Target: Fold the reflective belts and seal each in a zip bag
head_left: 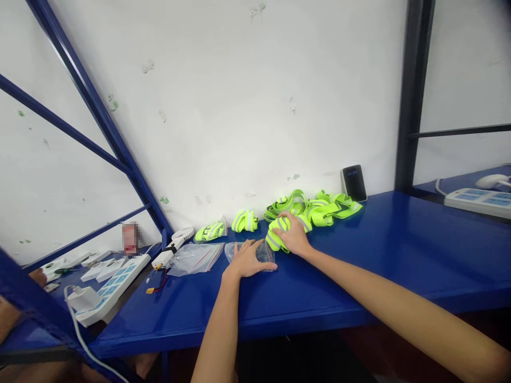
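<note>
Glossy blue bench [399,250] against a scuffed white wall [239,106], left hand [246,259] splayed, unclenched, on a thin clear plastic bag [263,252], right hand [294,234] grasping a rolled neon-yellow strap bundle [274,240] beside it, tangled silver-striped straps [321,213] just behind

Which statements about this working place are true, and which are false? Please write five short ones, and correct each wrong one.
1. The left hand is on a clear plastic bag. True.
2. The right hand is empty. False: it grasps a yellow-green strap bundle with grey stripes.
3. A white fan lies to the left of the left hand. True.
4. The device with a black screen lies under the left hand. False: it stands near the wall, to the right of the hands.
5. The table is blue. True.
</note>
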Available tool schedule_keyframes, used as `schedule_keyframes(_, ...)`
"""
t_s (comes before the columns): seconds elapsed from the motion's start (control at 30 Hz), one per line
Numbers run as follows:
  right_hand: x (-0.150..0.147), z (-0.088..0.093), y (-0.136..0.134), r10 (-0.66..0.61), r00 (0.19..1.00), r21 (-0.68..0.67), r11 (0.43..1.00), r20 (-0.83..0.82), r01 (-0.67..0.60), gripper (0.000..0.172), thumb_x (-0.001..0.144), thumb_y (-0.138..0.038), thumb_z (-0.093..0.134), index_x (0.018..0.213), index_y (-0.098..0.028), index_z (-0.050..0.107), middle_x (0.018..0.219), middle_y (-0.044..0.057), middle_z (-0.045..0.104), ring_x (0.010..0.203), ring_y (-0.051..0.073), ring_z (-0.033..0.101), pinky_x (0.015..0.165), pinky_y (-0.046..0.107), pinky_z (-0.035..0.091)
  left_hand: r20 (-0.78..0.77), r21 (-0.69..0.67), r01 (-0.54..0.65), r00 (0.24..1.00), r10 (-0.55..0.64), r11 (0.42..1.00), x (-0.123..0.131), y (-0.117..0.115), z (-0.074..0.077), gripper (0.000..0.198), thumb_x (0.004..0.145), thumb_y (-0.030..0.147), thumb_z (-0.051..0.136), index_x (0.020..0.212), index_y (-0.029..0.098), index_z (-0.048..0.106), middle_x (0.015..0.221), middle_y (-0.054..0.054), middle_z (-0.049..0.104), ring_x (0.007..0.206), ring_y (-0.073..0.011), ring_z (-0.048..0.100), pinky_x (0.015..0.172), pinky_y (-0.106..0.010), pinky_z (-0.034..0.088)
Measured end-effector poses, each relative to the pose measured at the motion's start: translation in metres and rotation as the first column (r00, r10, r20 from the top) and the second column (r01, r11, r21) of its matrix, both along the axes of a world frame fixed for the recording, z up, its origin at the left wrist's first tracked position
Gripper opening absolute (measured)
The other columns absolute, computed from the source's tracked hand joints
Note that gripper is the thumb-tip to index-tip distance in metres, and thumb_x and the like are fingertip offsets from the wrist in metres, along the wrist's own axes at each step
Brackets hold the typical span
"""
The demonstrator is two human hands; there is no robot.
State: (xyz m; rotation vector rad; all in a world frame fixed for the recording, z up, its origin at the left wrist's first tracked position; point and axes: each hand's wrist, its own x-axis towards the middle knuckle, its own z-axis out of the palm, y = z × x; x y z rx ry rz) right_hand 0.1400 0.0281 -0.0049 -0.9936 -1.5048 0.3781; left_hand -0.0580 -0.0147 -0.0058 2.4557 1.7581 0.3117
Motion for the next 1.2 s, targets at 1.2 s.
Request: schedule_keyframes(1.2,0.007,0.003,0.010,0.042,0.960,-0.036,0.998,-0.277,-0.054,0.036,0.065,-0.039,0.069,0.094,-0.021,0.060,0.092,0.003,0.063,0.083,0.023,0.056,0.081,0.037,0.042,0.137,0.478,0.090,0.975,-0.176,0.874,0.035,0.005,-0.010,0.090,0.078,0.055,0.063,0.147,0.021,0.018,0.148,-0.014,0.036,0.138,-0.0290,0.032,0.113,-0.048,0.028)
